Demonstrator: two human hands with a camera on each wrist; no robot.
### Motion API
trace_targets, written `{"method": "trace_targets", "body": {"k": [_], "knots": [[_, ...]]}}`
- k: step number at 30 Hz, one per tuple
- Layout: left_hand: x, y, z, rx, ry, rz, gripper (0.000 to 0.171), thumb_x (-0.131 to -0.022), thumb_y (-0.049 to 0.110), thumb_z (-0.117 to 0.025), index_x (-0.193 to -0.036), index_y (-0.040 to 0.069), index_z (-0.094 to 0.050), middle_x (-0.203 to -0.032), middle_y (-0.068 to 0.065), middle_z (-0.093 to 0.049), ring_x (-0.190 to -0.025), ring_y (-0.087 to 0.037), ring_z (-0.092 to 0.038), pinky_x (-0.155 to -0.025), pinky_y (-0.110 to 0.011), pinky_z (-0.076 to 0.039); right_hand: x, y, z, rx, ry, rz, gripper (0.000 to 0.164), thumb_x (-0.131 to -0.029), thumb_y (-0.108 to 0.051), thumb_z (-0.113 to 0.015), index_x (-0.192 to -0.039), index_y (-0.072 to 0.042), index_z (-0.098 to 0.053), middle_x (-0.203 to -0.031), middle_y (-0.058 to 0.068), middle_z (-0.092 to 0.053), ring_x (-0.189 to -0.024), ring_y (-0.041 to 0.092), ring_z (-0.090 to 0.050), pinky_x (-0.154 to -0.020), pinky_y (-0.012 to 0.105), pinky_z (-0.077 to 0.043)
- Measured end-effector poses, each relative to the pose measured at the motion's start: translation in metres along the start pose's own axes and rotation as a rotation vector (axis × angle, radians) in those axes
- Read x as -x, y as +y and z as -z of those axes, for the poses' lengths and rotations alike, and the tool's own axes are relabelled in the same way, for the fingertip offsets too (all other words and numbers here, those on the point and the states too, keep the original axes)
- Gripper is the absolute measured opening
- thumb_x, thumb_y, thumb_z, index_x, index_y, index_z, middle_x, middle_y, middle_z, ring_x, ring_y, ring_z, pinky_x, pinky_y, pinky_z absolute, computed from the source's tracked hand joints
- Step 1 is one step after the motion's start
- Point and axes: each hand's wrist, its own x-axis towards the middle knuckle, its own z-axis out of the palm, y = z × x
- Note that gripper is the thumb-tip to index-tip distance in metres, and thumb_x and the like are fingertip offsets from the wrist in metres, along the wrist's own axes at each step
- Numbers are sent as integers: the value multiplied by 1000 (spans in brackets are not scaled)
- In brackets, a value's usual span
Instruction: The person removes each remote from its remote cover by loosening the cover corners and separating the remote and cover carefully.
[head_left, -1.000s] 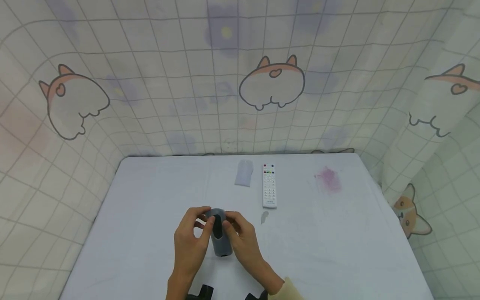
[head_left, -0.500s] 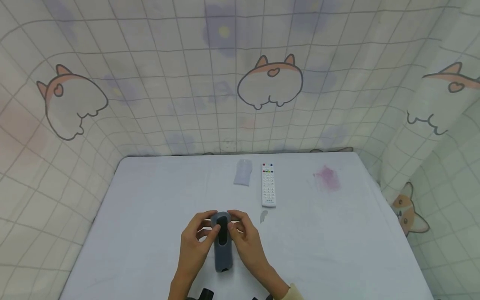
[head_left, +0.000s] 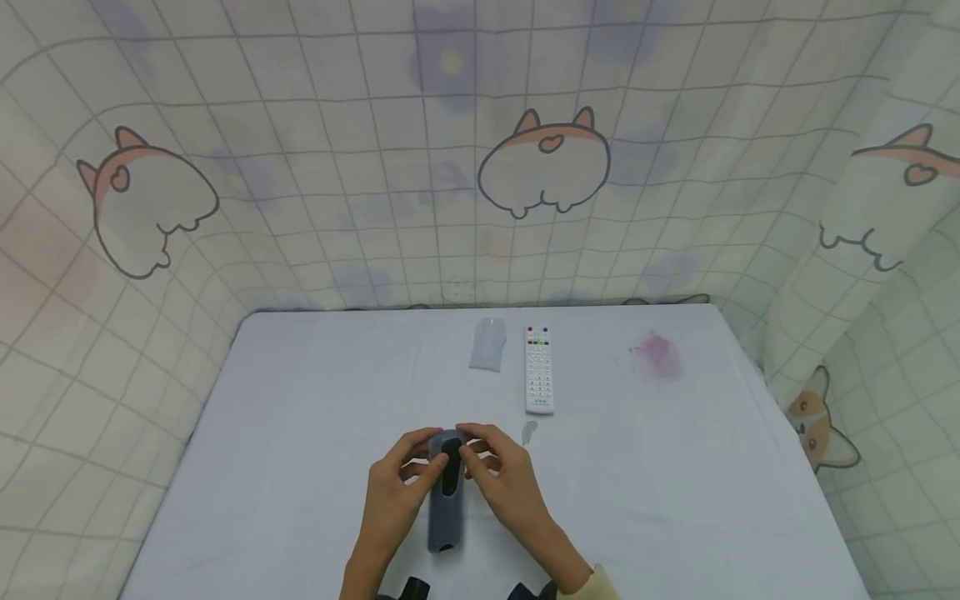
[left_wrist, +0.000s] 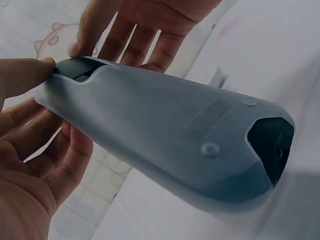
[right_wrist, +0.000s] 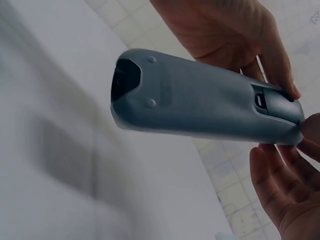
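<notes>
Both hands, left hand (head_left: 396, 498) and right hand (head_left: 504, 483), pinch the far end of the grey silicone remote sleeve (head_left: 444, 493) with curled fingers; its long axis points back toward the person.

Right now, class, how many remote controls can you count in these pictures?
2: a grey-sleeved remote held in both hands near the table's front edge, and a white remote lying further back. None seems hidden.

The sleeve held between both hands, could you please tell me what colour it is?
The sleeve is a plain grey-blue, clearest in the right wrist view.

White table (head_left: 300, 417): white remote (head_left: 538, 370), pale cover (head_left: 487, 345) beside it, pink stain (head_left: 657, 357).
</notes>
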Motion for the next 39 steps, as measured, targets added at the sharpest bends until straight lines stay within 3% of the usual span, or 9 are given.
{"method": "trace_targets", "body": {"k": [15,23,30,39], "knots": [[1,5,-6,-112,40,-43,38,-87,20,-85,-123,22,-72,-105,8,-76,-93,-7,-67,-78,-23,-58,-4,-12,6,17,23,-144,22,-98,-1,-69,-119,-6,-69,-113,11,-78,-86,25,-77,-71,38,-64],[-1,5,-10,-127,44,-94,37,-86,19,-87,-120,22,-74,-101,8,-76,-85,-6,-65,-75,-24,-59,-4,-10,6,23,65,-170,16,-97,-1,-70,-113,-6,-72,-107,12,-79,-82,25,-78,-71,26,-63],[-2,4,-13,-103,32,-78,35,-86,20,-87,-119,23,-75,-102,8,-77,-85,-6,-66,-74,-24,-59,-3,-7,7,2,92,-189,14,-97,-3,-71,-110,-6,-74,-100,11,-80,-80,35,-77,-69,24,-62],[-5,4,-17,-58,33,-44,34,-85,21,-87,-117,25,-77,-102,7,-78,-85,-8,-66,-74,-25,-59,-2,-8,5,42,150,-196,13,-97,-3,-71,-109,-7,-75,-103,10,-80,-79,18,-77,-69,20,-61]]}}
